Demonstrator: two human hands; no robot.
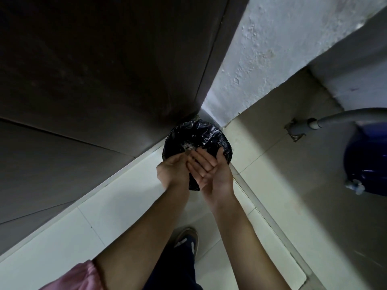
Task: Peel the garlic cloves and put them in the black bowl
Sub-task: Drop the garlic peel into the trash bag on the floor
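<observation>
Both hands at frame centre over black-lined bin (206,135). Right hand (211,170) flat, palm up, fingers straight. Left hand (173,168) brushes pale garlic skins (187,146) off fingertips. Black bowl and cloves out of view. Judgement: sweep outward, low over liner, so skins land inside.
</observation>
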